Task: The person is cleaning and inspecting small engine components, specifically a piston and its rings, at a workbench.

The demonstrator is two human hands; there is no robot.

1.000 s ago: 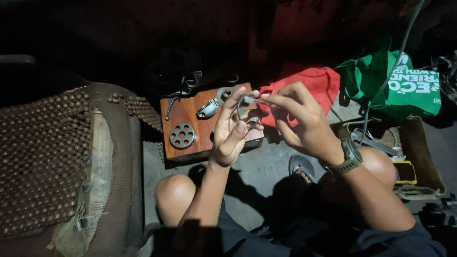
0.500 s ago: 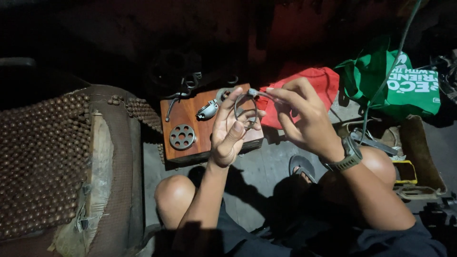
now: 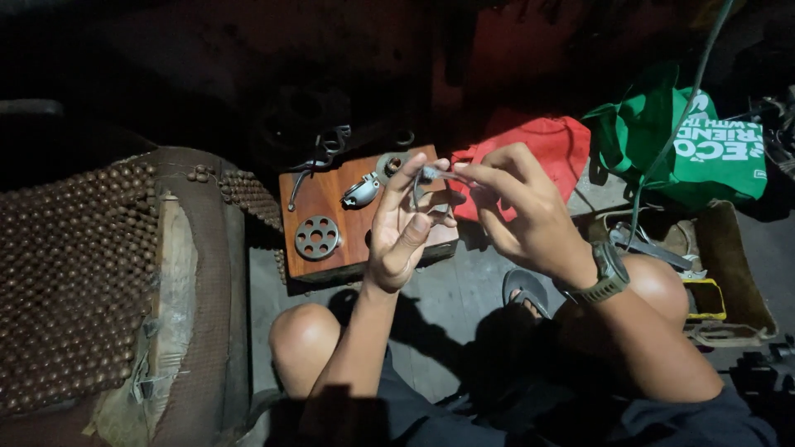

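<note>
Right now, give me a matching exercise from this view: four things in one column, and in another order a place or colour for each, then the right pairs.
Things
1. round metal disc with holes
2. wristwatch
3. red cloth
4. green bag

Places or colours
A. on the right hand's wrist
B. far right, with white print on its side
C. lying on the wooden board
D. behind the hands, between the board and the bag

Pairs: 1-C, 2-A, 3-D, 4-B
</note>
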